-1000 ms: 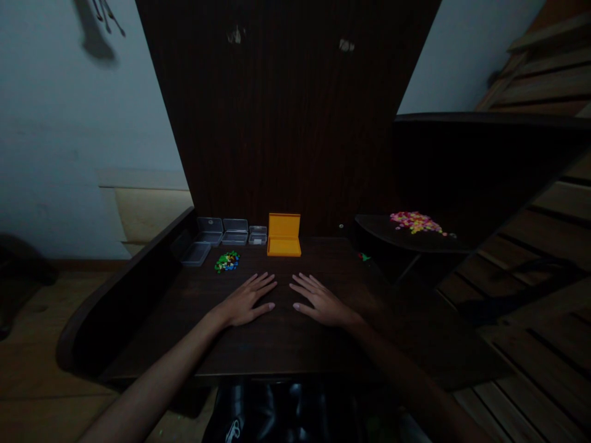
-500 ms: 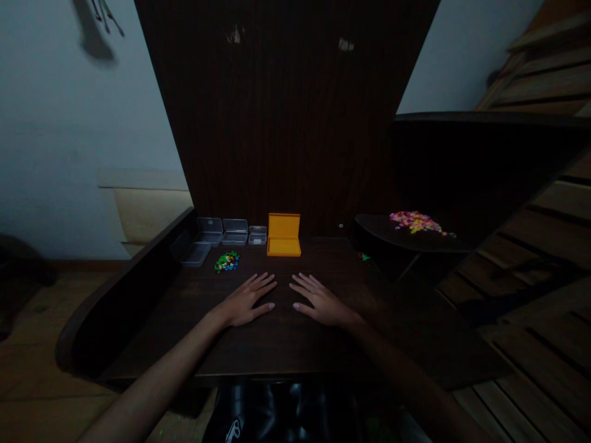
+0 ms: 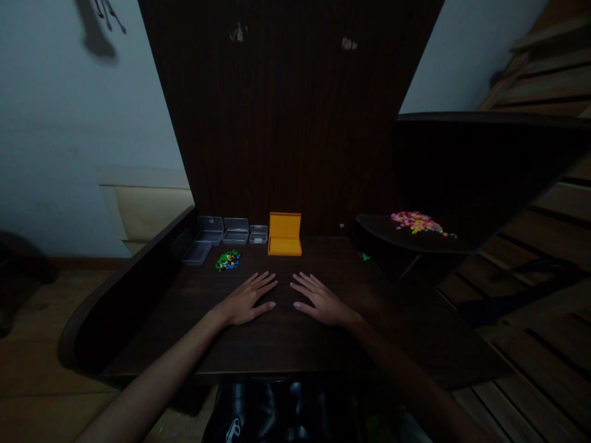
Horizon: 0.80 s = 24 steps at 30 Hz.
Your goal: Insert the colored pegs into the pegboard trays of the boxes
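My left hand lies palm down on the dark wooden desk, fingers spread and holding nothing. Across a small gap, my right hand rests the same way, also open. Beyond both hands, at the back of the desk, stands a yellow box with its lid raised. Just ahead of my left hand is a small pile of green, blue and pale pieces, too small to name. Behind that pile sit clear plastic boxes with raised lids, the leftmost one lying opened flat toward me.
A low corner shelf at the right carries a heap of pink and yellow bits. A few red and green pieces lie beside its base. A raised side panel borders the desk's left. A tall dark board closes the back.
The view has shifted very slightly. Both hands stay where they were on the desk, and no object has moved.
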{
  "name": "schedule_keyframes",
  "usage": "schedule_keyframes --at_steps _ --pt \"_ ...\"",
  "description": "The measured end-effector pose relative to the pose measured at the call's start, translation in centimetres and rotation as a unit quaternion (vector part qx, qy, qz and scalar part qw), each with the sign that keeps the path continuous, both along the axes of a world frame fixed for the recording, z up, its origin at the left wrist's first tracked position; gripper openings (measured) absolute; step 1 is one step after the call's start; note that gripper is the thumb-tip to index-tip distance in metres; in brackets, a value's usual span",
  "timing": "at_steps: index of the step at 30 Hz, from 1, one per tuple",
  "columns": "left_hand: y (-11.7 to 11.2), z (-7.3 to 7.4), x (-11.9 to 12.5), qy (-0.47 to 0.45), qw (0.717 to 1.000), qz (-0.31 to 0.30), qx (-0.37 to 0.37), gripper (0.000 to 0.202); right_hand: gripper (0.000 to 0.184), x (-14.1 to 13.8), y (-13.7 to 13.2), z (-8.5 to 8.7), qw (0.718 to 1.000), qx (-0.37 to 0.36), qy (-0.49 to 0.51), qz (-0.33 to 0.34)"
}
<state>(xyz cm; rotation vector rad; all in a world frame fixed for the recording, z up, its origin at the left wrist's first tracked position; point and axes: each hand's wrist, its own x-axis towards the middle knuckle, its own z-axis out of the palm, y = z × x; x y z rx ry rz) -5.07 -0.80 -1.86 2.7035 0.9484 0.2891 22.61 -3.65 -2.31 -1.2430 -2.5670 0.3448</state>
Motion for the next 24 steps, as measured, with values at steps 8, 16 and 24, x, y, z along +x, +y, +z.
schedule_keyframes --at_steps 8,16,24 --pt "-0.3 0.2 0.1 0.005 1.0 0.007 0.008 0.064 0.06 0.1 0.0 -0.2 1.0 0.004 0.003 0.002" --pt "-0.5 1.5 -1.3 -0.024 0.994 0.06 0.093 0.062 0.061 0.1 0.0 -0.2 1.0 0.0 0.005 0.003" --pt "3.2 2.2 -5.4 -0.055 0.964 0.203 0.161 0.059 0.061 0.1 -0.1 -0.2 1.0 0.007 0.008 0.004"
